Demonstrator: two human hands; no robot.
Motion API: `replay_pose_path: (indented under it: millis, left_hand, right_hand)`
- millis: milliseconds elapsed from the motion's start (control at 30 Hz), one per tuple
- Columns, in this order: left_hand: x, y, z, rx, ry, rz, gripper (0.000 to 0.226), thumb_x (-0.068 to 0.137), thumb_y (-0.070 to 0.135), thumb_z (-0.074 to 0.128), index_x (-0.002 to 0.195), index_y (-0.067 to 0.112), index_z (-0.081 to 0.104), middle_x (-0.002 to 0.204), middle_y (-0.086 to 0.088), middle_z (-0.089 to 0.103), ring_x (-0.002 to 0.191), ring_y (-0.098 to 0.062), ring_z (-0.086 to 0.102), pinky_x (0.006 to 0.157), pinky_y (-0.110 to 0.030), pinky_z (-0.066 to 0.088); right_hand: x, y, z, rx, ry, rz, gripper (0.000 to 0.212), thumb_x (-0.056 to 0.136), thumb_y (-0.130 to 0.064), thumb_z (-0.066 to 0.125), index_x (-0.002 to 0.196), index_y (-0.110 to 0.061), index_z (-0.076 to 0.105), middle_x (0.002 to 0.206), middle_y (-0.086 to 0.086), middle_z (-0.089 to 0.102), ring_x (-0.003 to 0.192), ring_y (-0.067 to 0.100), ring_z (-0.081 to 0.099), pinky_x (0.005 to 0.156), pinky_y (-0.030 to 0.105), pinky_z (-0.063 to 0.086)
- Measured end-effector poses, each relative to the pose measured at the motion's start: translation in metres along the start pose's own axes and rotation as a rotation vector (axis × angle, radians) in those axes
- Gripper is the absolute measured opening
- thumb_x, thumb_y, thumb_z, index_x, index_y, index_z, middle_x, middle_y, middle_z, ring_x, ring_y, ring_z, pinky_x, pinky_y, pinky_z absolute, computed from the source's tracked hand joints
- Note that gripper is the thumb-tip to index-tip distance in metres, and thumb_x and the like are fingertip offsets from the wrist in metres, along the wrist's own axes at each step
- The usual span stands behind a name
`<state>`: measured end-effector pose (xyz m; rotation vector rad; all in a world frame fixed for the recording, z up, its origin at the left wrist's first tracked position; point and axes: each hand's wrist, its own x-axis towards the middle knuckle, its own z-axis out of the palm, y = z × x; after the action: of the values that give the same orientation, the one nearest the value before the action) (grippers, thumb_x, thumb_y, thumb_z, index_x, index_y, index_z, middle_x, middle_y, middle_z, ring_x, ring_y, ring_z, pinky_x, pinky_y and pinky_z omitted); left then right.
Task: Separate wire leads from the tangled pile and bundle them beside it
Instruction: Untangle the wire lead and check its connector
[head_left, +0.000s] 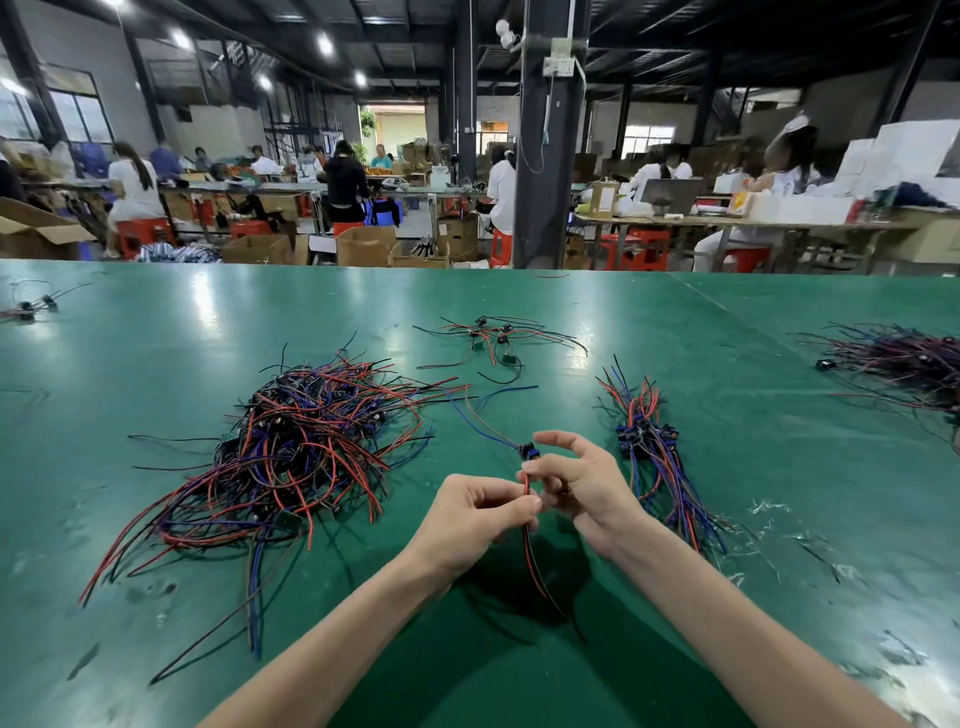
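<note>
On the table (156, 338) the tangled pile (306, 447) sits left of centre, the bundle (652, 457) right of centre, well apart. Between them, lower centre, are the left hand (478, 514) and right hand (582, 483) (one lead (527, 499) pinched by both). A small cluster (493, 338) lies above, another heap (904, 364) at the right edge.

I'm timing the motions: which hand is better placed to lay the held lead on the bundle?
Likely right: the right hand pinches the lead beside the bundle, while the left hand sits nearer the tangled pile.

Green table (156, 338), dark pillar (545, 156), red stools (639, 248), cardboard boxes (363, 245) behind
</note>
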<state>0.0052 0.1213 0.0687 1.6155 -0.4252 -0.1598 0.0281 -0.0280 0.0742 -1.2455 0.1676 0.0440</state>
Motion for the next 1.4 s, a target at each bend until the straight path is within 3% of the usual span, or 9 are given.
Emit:
replay_pose_path:
  millis: [100, 267, 367, 567, 667, 967, 1133, 1267, 1400]
  left_hand:
    - [-0.002, 0.002, 0.0, 0.004, -0.04, 0.005, 0.014, 0.084, 0.008, 0.068, 0.081, -0.005, 0.073, 0.062, 0.004, 0.067, 0.052, 0.001, 0.048, 0.055, -0.009, 0.035]
    - [-0.01, 0.011, 0.004, -0.021, -0.213, -0.002, 0.01, 0.081, 0.02, 0.071, 0.082, 0.011, 0.077, 0.064, 0.0, 0.068, 0.058, -0.012, 0.041, 0.054, -0.019, 0.031]
    - [-0.013, 0.015, 0.005, -0.033, -0.293, -0.009, 0.012, 0.079, 0.023, 0.069, 0.082, 0.015, 0.078, 0.064, -0.001, 0.068, 0.057, -0.01, 0.041, 0.054, -0.02, 0.032]
    - [-0.017, 0.017, 0.009, -0.034, -0.453, -0.01, 0.014, 0.085, 0.01, 0.067, 0.088, -0.002, 0.074, 0.065, 0.003, 0.07, 0.056, -0.002, 0.051, 0.057, -0.012, 0.039]
    - [-0.018, 0.015, 0.013, -0.049, -0.448, -0.045, 0.012, 0.086, 0.004, 0.065, 0.09, -0.006, 0.072, 0.064, 0.003, 0.069, 0.056, 0.0, 0.056, 0.057, -0.009, 0.042]
    - [-0.011, 0.014, 0.011, -0.119, -0.371, -0.132, 0.021, 0.083, 0.027, 0.068, 0.098, 0.013, 0.074, 0.081, -0.005, 0.072, 0.055, -0.004, 0.048, 0.053, -0.015, 0.041]
    - [-0.01, 0.014, 0.009, -0.081, -0.38, -0.173, 0.024, 0.086, 0.03, 0.063, 0.101, 0.013, 0.073, 0.083, -0.001, 0.072, 0.058, -0.004, 0.05, 0.053, -0.014, 0.039]
    - [-0.01, 0.012, 0.008, -0.04, -0.356, -0.181, 0.019, 0.092, 0.022, 0.058, 0.101, 0.012, 0.072, 0.084, -0.001, 0.072, 0.06, -0.004, 0.049, 0.054, -0.016, 0.039]
    - [-0.009, 0.012, 0.007, -0.002, -0.324, -0.164, 0.016, 0.092, 0.021, 0.06, 0.097, 0.014, 0.073, 0.081, 0.001, 0.072, 0.06, -0.004, 0.05, 0.054, -0.016, 0.039]
  right_hand:
    - [0.003, 0.0, -0.004, -0.007, 0.032, 0.011, 0.036, 0.074, 0.013, 0.064, 0.102, -0.01, 0.057, 0.063, 0.015, 0.068, 0.041, 0.009, 0.041, 0.043, 0.02, 0.037]
    - [0.008, 0.0, -0.011, 0.024, 0.073, 0.0, 0.035, 0.074, 0.016, 0.062, 0.1, -0.007, 0.055, 0.058, 0.015, 0.066, 0.039, 0.009, 0.049, 0.04, 0.018, 0.035]
    - [0.009, -0.001, -0.012, 0.005, 0.076, -0.012, 0.037, 0.074, 0.016, 0.062, 0.101, -0.008, 0.055, 0.06, 0.016, 0.067, 0.04, 0.008, 0.048, 0.042, 0.018, 0.034]
    - [0.01, -0.002, -0.015, -0.028, 0.111, -0.033, 0.034, 0.074, 0.014, 0.062, 0.098, -0.009, 0.056, 0.063, 0.017, 0.069, 0.038, 0.008, 0.042, 0.043, 0.019, 0.032]
    - [0.01, -0.004, -0.017, -0.032, 0.123, -0.046, 0.032, 0.076, 0.013, 0.062, 0.097, -0.01, 0.056, 0.063, 0.015, 0.069, 0.038, 0.007, 0.041, 0.044, 0.02, 0.032]
    - [0.019, -0.062, -0.047, 0.087, 0.291, -0.277, 0.026, 0.081, 0.012, 0.061, 0.093, -0.009, 0.052, 0.072, 0.013, 0.064, 0.045, 0.008, 0.046, 0.041, 0.019, 0.039]
    - [0.027, -0.072, -0.091, -0.269, 0.442, -0.2, 0.024, 0.083, 0.007, 0.064, 0.099, -0.007, 0.053, 0.078, 0.012, 0.065, 0.057, 0.014, 0.058, 0.047, 0.021, 0.051]
    - [0.036, -0.054, -0.105, -0.591, 0.615, -0.202, 0.024, 0.081, 0.001, 0.069, 0.1, -0.008, 0.058, 0.077, 0.008, 0.066, 0.063, 0.017, 0.059, 0.063, 0.033, 0.054]
    - [0.039, -0.043, -0.104, -0.881, 0.702, -0.303, 0.019, 0.083, -0.01, 0.071, 0.098, -0.012, 0.059, 0.087, 0.008, 0.065, 0.068, 0.015, 0.055, 0.065, 0.03, 0.044]
